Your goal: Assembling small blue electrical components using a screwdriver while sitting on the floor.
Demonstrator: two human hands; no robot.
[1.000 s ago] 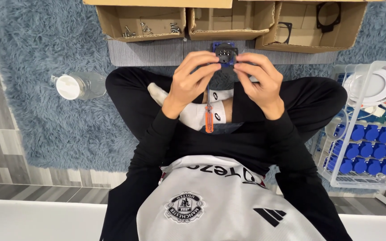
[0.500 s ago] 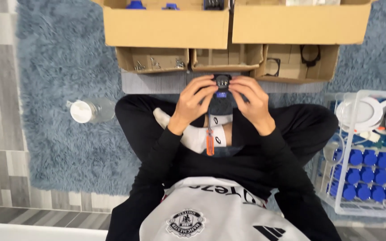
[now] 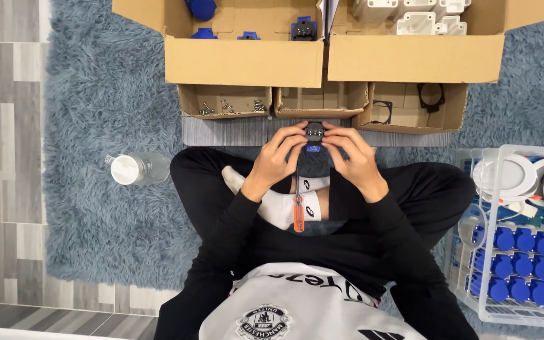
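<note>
I hold a small black and blue plastic socket part [image 3: 313, 136] up between both of my hands, in front of my crossed legs and just short of the row of small boxes. My left hand [image 3: 276, 157] pinches its left side with curled fingers; my right hand [image 3: 352, 156] pinches its right side the same way, so both are narrowed onto the one piece, fingertips nearly meeting over it.

A screwdriver with an orange handle [image 3: 298, 213] lies on my white sock [image 3: 284, 206], just below my hands and apart from them.

Ahead of me I count three small open cardboard boxes in a row: the left one [image 3: 223, 102] has loose screws in it, the middle one [image 3: 320, 101] I cannot see into well, and the right one [image 3: 410, 107] holds two black gasket rings. Behind them stand two larger cardboard boxes: the left one [image 3: 243, 62] shows blue and black socket pieces, four that I can make out, and the right one [image 3: 415, 58] holds white plastic housings, too cut off to count.

On the blue shaggy rug [image 3: 108, 101] to my left lies one clear plastic bottle with a white cap [image 3: 135, 169]. To my right stands a clear plastic crate [image 3: 517, 311] with rows of round blue caps and a few round white discs above them.
</note>
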